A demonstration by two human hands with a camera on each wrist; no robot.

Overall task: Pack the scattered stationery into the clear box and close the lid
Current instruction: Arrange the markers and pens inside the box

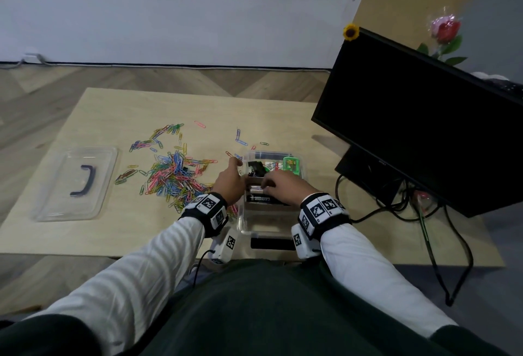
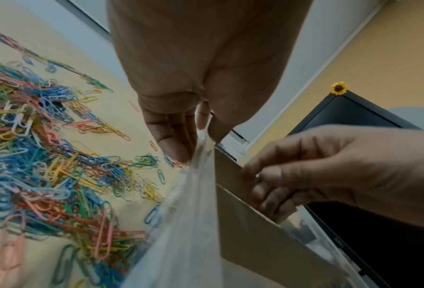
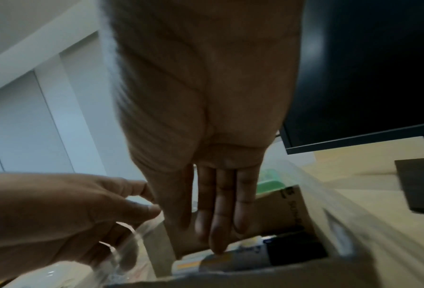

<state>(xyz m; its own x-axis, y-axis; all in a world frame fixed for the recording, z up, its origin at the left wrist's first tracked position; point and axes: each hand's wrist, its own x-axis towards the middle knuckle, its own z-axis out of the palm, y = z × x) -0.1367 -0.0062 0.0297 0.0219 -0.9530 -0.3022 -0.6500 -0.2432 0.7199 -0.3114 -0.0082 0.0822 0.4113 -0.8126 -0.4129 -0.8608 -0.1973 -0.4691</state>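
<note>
Your right hand [image 1: 285, 186] reaches down into the clear box [image 1: 245, 224] near the front edge of the tabletop [image 1: 119, 106], its straight, relaxed fingers [image 3: 218, 224] touching the items packed inside and gripping none. Your left hand [image 1: 229, 183] sits at the box's left wall, fingers loose and extended, holding nothing. The paper clips [image 1: 172, 174] lie scattered just left of it, and the lid [image 1: 76, 183] rests farther left.
</note>
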